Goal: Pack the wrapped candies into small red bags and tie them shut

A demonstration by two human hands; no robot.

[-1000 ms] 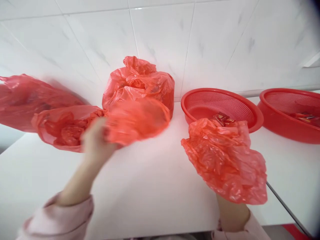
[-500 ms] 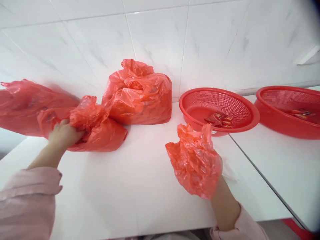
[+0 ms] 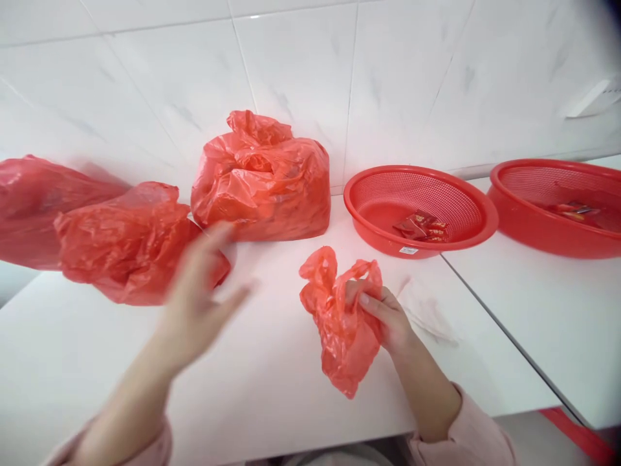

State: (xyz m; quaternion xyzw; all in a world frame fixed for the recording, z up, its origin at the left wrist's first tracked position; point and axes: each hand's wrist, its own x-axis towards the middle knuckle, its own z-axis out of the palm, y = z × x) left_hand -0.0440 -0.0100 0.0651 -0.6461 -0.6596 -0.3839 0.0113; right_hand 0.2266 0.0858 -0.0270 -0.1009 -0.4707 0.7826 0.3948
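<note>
Bright, diffuse light fills the frame; left of centre, the bare pink-sleeved left hand [image 3: 194,310] is motion-blurred; the upper right corner darkens.

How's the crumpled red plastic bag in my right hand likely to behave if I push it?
The crumpled red plastic bag probably folds rather than resists, since it hangs in loose creases from your right hand. It's likely light, as the thin plastic looks collapsed. Its glossy surface may be slippery.
</note>
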